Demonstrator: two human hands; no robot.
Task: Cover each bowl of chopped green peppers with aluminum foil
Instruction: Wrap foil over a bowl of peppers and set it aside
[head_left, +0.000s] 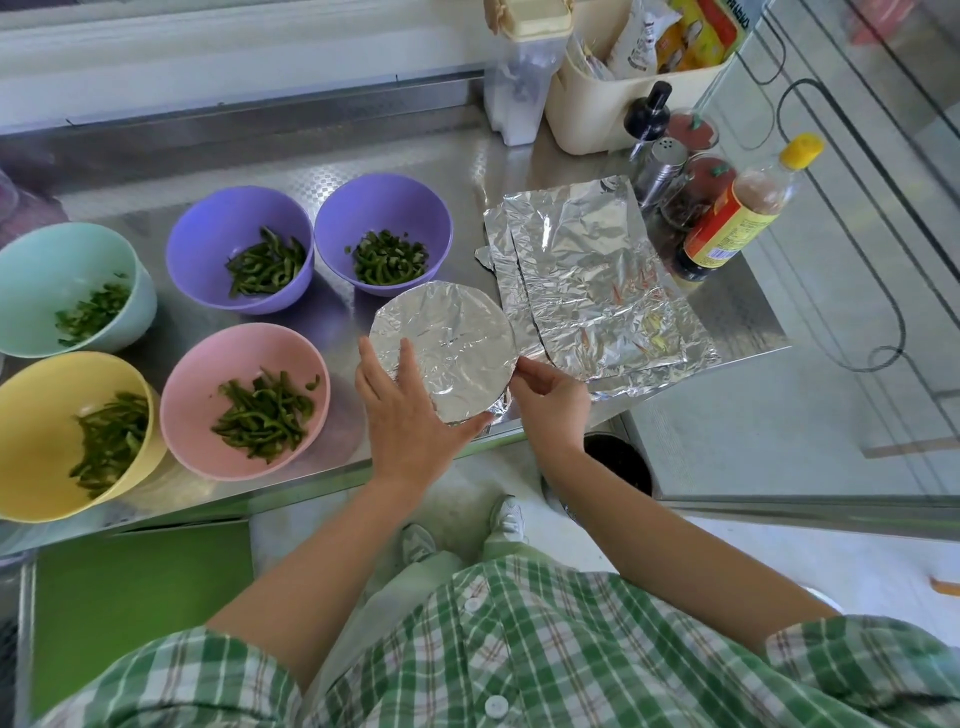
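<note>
Left grip (400, 410) presses crinkled foil (452, 338) stretched flat.

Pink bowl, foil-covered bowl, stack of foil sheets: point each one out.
pink bowl (193, 391), head view, bare inner wall
foil-covered bowl (451, 328), head view, middle of foil top
stack of foil sheets (587, 275), head view, top sheet's middle

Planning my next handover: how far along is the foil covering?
Done: one foiled bowl, nearly sealed. In hand: left hand presses its top, right hand pinches foil at its rim. Left: five open bowls, teal, left purple, right purple, yellow, pink. Spare sheets lie at right.
</note>
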